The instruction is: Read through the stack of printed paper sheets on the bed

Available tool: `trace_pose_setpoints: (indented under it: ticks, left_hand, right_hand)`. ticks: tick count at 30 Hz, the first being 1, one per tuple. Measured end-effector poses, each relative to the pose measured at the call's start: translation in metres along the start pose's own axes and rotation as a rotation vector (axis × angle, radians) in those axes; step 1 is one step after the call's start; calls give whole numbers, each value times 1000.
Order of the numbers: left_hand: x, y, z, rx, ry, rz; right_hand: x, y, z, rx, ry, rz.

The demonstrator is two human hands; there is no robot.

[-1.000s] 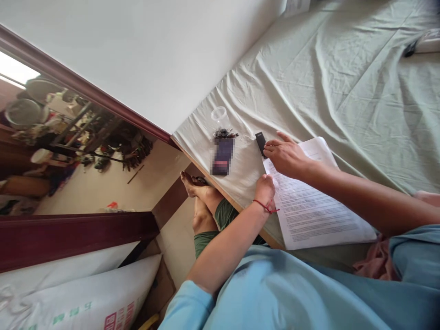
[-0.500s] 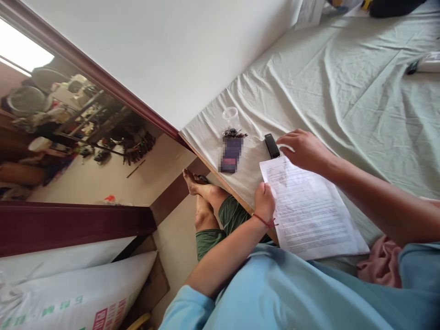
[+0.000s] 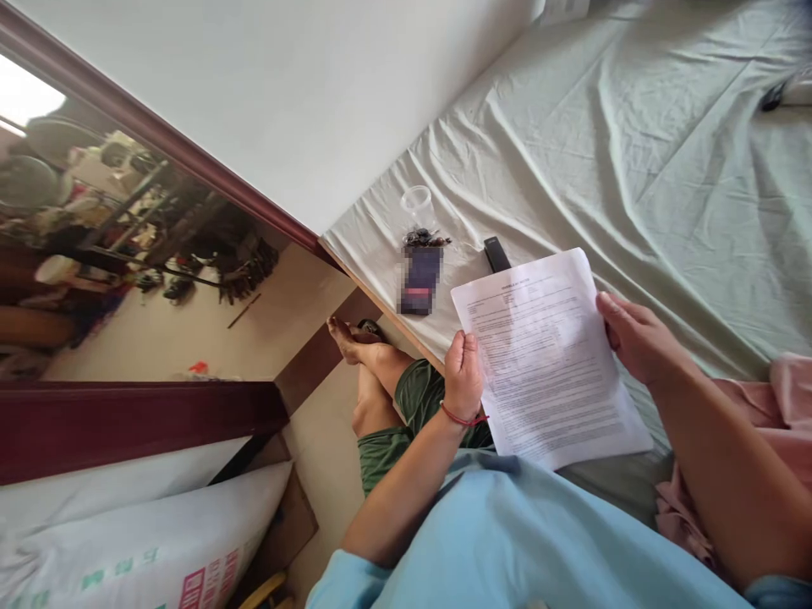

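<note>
A printed sheet of white paper [image 3: 545, 355] is lifted off the bed, held between both hands. My left hand [image 3: 463, 376], with a red string at the wrist, grips its left edge. My right hand [image 3: 634, 334] grips its right edge. Just beyond the paper's top left corner a small black rectangular object [image 3: 496, 252] lies on the pale green bedsheet [image 3: 634, 144].
Near the bed's corner lie a dark blurred flat object [image 3: 419, 279], a bunch of keys [image 3: 424, 238] and a clear plastic cup [image 3: 417, 203]. Pink cloth [image 3: 787, 406] is at the right. White sacks [image 3: 139, 524] lie on the floor at the left, under a dark wooden frame [image 3: 139, 419].
My right hand left the small black object and moved to the paper's right edge. Both hands raised the paper off the sheet.
</note>
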State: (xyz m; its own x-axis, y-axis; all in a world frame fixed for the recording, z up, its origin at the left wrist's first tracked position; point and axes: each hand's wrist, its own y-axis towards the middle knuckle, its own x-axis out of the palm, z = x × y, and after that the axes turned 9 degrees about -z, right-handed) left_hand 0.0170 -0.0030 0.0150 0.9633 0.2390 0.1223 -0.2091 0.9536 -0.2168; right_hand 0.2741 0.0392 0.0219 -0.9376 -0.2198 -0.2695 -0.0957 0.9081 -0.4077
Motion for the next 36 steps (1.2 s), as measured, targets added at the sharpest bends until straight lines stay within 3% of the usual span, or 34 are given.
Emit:
trace_pose_setpoints:
  ticks: [3, 6, 10, 13, 17, 21, 26, 31, 36]
  left_hand:
    - [-2, 10, -3, -15, 34, 80]
    - [-2, 11, -7, -41, -5, 118]
    - [-3, 1, -5, -159, -232, -120]
    - [-7, -5, 0, -295, -307, -282]
    - [-9, -2, -1, -385, -241, -281]
    - [-5, 2, -4, -324, -180, -215]
    - [-6, 4, -3, -304, -230, -184]
    - [-13, 4, -12, -254, -296, -88]
    - [-17, 2, -25, -208, -288, -104]
  right_hand:
    - [5, -2, -4, 84, 457, -215]
    - [9, 0, -3, 87, 574, -175]
    - [12, 5, 4, 57, 606, -65]
    - [12, 8, 11, 19, 634, -59]
    - [9, 8, 17, -11, 507, -140]
    - [6, 9, 19, -95, 240, 12]
    - [8, 14, 23, -98, 234, 56]
    - [9, 21, 29, -132, -56, 243]
    - [4, 18, 24, -128, 36, 404]
